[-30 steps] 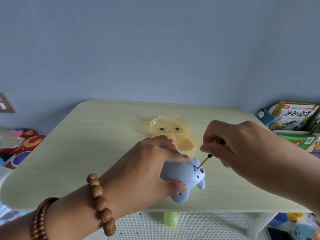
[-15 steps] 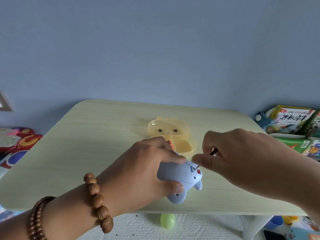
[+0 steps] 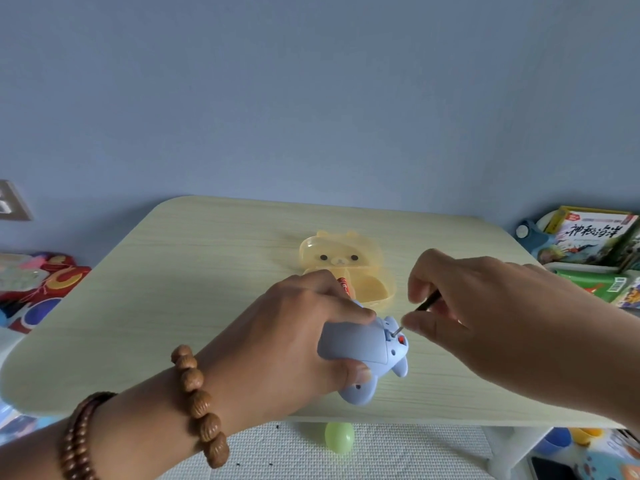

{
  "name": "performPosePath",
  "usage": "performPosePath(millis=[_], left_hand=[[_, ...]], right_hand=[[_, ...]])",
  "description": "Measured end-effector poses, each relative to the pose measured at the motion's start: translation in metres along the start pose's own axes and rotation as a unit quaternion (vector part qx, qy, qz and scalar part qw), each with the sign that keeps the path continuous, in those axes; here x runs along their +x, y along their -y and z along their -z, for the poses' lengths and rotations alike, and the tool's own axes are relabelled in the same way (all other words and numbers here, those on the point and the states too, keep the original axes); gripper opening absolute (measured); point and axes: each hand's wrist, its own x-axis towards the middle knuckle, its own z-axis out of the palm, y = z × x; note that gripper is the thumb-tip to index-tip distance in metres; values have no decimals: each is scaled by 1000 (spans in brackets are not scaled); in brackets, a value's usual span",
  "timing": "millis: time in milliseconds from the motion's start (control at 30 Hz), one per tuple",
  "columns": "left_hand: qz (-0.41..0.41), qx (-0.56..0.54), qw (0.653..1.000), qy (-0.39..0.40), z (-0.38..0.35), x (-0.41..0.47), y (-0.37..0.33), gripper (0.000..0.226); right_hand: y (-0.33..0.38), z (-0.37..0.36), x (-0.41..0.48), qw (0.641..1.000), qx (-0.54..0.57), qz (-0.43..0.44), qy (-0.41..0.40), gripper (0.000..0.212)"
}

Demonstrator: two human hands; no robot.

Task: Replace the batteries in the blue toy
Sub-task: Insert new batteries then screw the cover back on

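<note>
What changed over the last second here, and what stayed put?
The right hand slid down the screwdriver toward the blue toy, so less bare shaft shows between its fingers and the toy; the tip stays on the toy. The left hand still grips the toy, and the open yellow bear case has not moved on the table.

Beyond the right edge of the bench point(image 3: 207, 271), a book point(image 3: 588, 239) bears large black brush characters on its cover, seemingly 神秘海洋. The green packet point(image 3: 604, 284) beside it carries a barcode whose digits are too small to read. The white lettering on the red battery point(image 3: 344, 287) is illegible.
</note>
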Motion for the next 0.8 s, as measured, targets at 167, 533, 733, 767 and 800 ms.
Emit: performPosePath(millis=[167,533,733,767,800], left_hand=[[4,3,1000,-2,1,0,-1,49],[-5,12,1000,-5,-1,-1,0,48],[-4,5,1000,-6,0,-1,0,49],[-3,3,1000,-6,0,-1,1,49],[-1,-2,1000,-5,0,-1,1,49]], right_hand=[[1,-3,8,997,-70,-16,-21,53],[2,-2,10,999,-40,-27,-6,48],[0,-3,8,1000,-7,-20,-22,52],[0,-2,7,1000,3,-15,-14,48],[1,-2,5,1000,16,-10,-4,42]])
